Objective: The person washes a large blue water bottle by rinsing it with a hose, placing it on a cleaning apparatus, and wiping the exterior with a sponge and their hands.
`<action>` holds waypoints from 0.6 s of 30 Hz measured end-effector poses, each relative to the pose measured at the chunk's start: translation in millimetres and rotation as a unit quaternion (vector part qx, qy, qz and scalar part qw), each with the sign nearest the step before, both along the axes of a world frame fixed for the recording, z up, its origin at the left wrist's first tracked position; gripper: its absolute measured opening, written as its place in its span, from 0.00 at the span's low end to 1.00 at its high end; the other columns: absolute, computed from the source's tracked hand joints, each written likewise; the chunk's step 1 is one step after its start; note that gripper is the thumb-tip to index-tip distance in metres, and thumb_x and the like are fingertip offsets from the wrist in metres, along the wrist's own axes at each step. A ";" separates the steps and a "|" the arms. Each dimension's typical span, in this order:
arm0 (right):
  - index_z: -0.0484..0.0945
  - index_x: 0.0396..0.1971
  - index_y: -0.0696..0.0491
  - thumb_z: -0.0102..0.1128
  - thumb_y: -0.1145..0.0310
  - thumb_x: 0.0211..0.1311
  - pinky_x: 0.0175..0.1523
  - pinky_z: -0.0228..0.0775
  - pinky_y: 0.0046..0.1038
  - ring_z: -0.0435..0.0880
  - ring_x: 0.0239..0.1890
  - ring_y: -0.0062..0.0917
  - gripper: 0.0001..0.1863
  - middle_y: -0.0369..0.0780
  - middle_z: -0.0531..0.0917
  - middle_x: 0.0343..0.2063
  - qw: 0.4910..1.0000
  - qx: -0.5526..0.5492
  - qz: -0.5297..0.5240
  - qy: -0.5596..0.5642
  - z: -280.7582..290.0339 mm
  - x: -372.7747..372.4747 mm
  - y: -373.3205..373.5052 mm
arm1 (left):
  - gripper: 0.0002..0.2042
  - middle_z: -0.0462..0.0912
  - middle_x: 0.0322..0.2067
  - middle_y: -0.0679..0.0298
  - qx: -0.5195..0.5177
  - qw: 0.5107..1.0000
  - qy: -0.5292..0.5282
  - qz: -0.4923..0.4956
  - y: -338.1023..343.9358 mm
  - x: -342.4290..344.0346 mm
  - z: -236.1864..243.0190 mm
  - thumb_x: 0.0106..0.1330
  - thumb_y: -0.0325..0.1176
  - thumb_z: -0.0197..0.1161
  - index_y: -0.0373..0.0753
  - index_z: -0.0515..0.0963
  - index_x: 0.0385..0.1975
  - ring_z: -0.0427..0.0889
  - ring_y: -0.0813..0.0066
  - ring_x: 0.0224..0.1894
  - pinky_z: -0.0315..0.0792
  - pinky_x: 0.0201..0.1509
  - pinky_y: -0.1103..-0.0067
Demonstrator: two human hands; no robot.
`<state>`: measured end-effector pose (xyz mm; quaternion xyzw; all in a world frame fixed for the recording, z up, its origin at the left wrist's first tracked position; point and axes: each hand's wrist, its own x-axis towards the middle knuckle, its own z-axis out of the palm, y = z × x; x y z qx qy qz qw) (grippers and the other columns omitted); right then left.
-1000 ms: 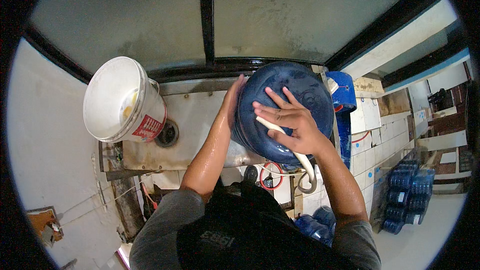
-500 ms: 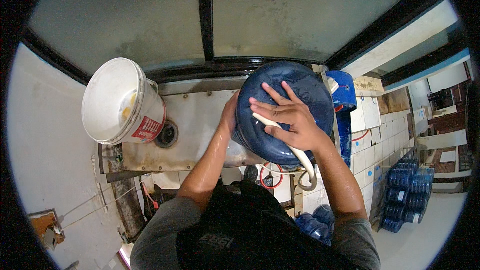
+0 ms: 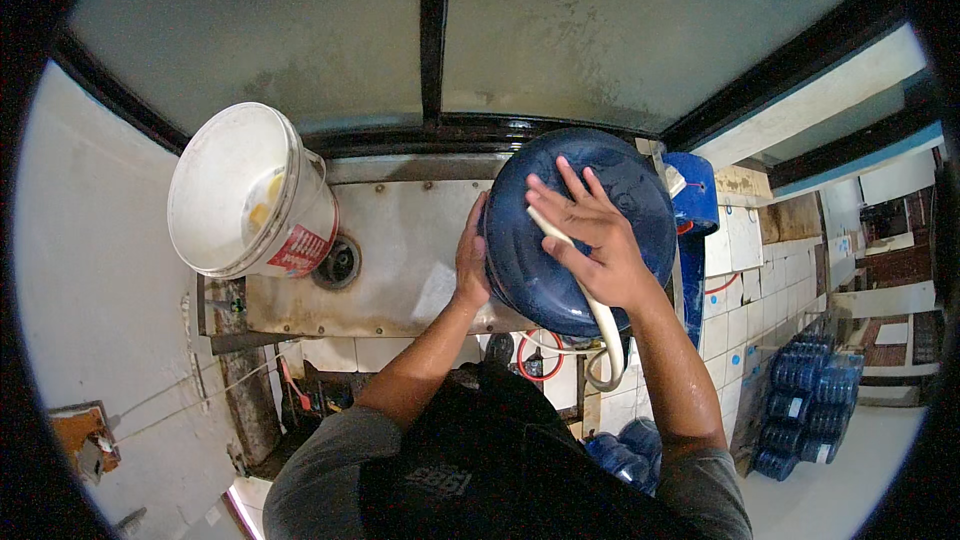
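Head view: both hands' grip clamps blue jug [image 3: 580,230]; white bucket [image 3: 245,195] beside, drain [image 3: 338,262] between.

One head-worn fisheye view looks steeply down, close over the metal sink [image 3: 400,250] and the person's forearms
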<state>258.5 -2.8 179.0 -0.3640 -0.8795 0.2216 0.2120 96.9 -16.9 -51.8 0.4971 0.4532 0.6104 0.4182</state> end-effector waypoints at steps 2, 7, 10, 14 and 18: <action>0.78 0.64 0.44 0.64 0.67 0.61 0.80 0.34 0.54 0.57 0.78 0.41 0.28 0.35 0.74 0.69 0.999 0.005 0.029 -0.023 3.6 0.7 0.4 | 0.31 0.76 0.64 0.56 -0.088 0.995 -0.012 -0.036 9.1 -6.0 3.9 0.75 0.55 0.49 0.38 0.70 0.68 0.75 0.64 0.65 0.66 0.71 0.68; 0.78 0.65 0.42 0.66 0.66 0.60 0.80 0.32 0.55 0.59 0.78 0.39 0.30 0.34 0.77 0.67 0.999 -0.008 0.043 -0.021 5.9 8.1 -0.2 | 0.28 0.79 0.60 0.57 -0.297 0.878 -0.284 -0.245 61.5 -27.9 94.8 0.76 0.54 0.50 0.40 0.73 0.66 0.80 0.67 0.60 0.72 0.67 0.70; 0.78 0.65 0.41 0.66 0.66 0.59 0.80 0.32 0.55 0.59 0.78 0.39 0.30 0.34 0.77 0.67 0.999 -0.015 0.035 -0.022 3.9 7.4 -0.8 | 0.30 0.78 0.62 0.57 -0.214 0.910 -0.282 -0.215 53.8 -25.0 91.6 0.77 0.55 0.48 0.40 0.71 0.68 0.76 0.66 0.64 0.65 0.72 0.70; 0.78 0.65 0.41 0.66 0.67 0.59 0.80 0.33 0.55 0.59 0.78 0.39 0.31 0.33 0.76 0.67 0.999 -0.020 0.043 -0.012 5.9 4.8 -0.2 | 0.38 0.72 0.67 0.55 -0.012 0.985 -0.155 -0.081 0.1 -11.3 82.4 0.76 0.63 0.45 0.32 0.67 0.70 0.70 0.66 0.69 0.58 0.76 0.70; 0.77 0.65 0.41 0.66 0.66 0.59 0.80 0.33 0.55 0.59 0.78 0.38 0.31 0.33 0.76 0.67 0.999 -0.002 0.043 -0.023 6.2 -2.4 -0.5 | 0.37 0.75 0.64 0.53 -0.081 0.973 -0.190 -0.100 2.3 -11.0 14.5 0.74 0.61 0.52 0.33 0.67 0.69 0.72 0.67 0.67 0.62 0.74 0.69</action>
